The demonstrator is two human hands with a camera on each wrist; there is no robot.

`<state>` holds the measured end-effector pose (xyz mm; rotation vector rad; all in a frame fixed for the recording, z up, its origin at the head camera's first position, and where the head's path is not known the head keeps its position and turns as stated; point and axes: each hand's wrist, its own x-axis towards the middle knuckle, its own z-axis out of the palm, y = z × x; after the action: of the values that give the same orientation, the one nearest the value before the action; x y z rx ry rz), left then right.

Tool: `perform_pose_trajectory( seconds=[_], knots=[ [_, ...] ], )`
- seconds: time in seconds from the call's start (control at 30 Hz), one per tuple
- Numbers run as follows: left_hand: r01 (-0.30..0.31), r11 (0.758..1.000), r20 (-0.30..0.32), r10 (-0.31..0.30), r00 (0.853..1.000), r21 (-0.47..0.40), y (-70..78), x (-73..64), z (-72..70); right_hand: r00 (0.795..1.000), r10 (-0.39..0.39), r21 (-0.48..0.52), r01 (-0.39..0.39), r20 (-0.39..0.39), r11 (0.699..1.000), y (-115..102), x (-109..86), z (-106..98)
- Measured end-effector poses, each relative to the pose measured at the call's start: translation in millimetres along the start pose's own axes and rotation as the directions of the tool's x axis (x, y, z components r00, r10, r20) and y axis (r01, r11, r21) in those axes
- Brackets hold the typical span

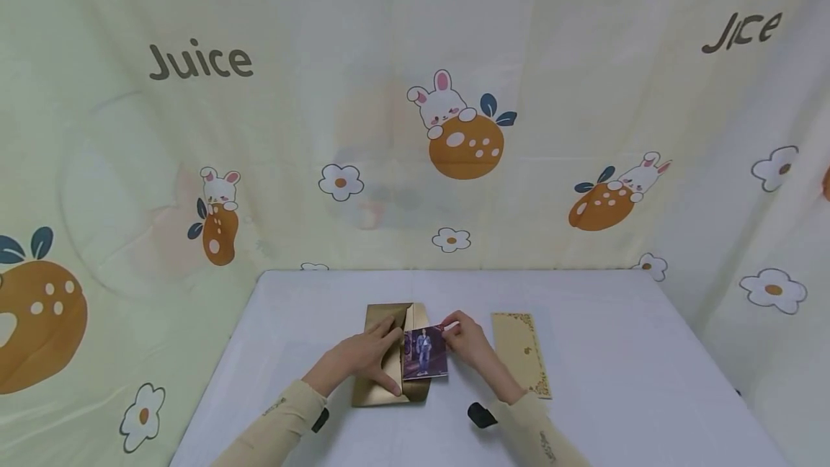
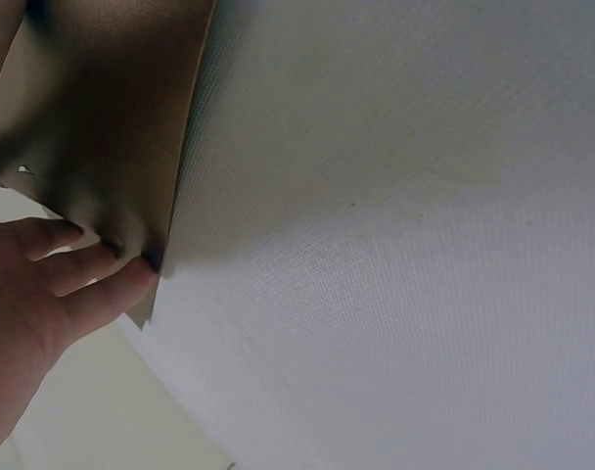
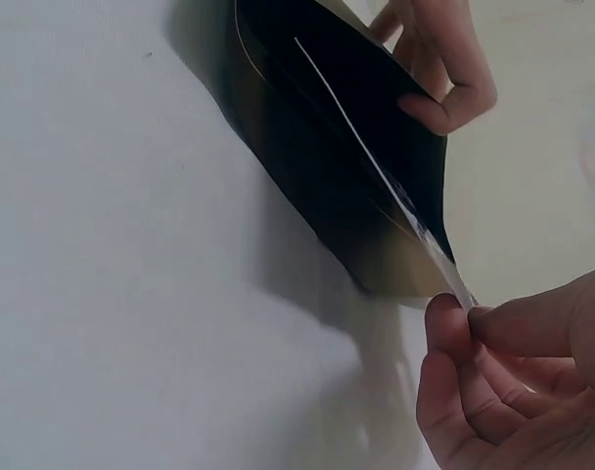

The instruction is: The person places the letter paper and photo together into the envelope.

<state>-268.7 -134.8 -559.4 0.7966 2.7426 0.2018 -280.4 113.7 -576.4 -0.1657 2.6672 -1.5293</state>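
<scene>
A gold envelope (image 1: pixel 376 393) lies at the middle of the table, its mouth and unfolded flap toward the right. My left hand (image 1: pixel 363 355) holds the envelope by its mouth edge; in the right wrist view, the left thumb (image 3: pixel 433 113) hooks into the dark opening and spreads it. In the left wrist view, my left fingers (image 2: pixel 107 294) bend against the envelope's edge (image 2: pixel 151 117). My right hand (image 1: pixel 468 341) pinches the right edge of a photo (image 1: pixel 424 353) of a standing person. Seen edge-on in the right wrist view, the photo (image 3: pixel 439 257) reaches partly into the opening.
A cream card (image 1: pixel 512 352) with gold ornamental corners and border lies on the white table (image 1: pixel 616 352), right of my right hand. Behind the table hangs a curtain (image 1: pixel 376 251) printed with rabbits, oranges and flowers.
</scene>
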Motion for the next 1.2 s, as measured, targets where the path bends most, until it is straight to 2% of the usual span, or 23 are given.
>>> perform_pose_trajectory(
  seconds=[0.23,0.47,0.73,1.03,1.2],
  knots=[
    [-0.004,1.000,-0.003,0.003,1.000,-0.017,-0.8,-1.3,-0.8,0.999,-0.038,-0.009,0.039,0.016,0.999,-4.8,3.5,15.3],
    [-0.011,1.000,-0.017,0.010,1.000,-0.015,-1.2,-2.8,-3.0,0.995,-0.024,0.010,0.023,0.095,1.000,-13.9,9.1,32.8],
    [-0.016,1.000,-0.017,0.016,1.000,-0.012,-2.5,-3.5,-0.3,0.984,-0.061,0.023,0.058,0.168,0.998,-20.2,14.6,51.9],
    [-0.014,1.000,-0.001,0.014,1.000,-0.008,-3.7,-1.7,1.9,0.980,-0.076,-0.039,0.085,0.186,0.996,-21.5,17.5,60.2],
    [-0.020,1.000,-0.009,0.020,1.000,-0.004,-4.1,-1.9,1.0,0.976,-0.101,-0.040,0.111,0.192,0.993,-21.6,20.7,63.8]
  ],
)
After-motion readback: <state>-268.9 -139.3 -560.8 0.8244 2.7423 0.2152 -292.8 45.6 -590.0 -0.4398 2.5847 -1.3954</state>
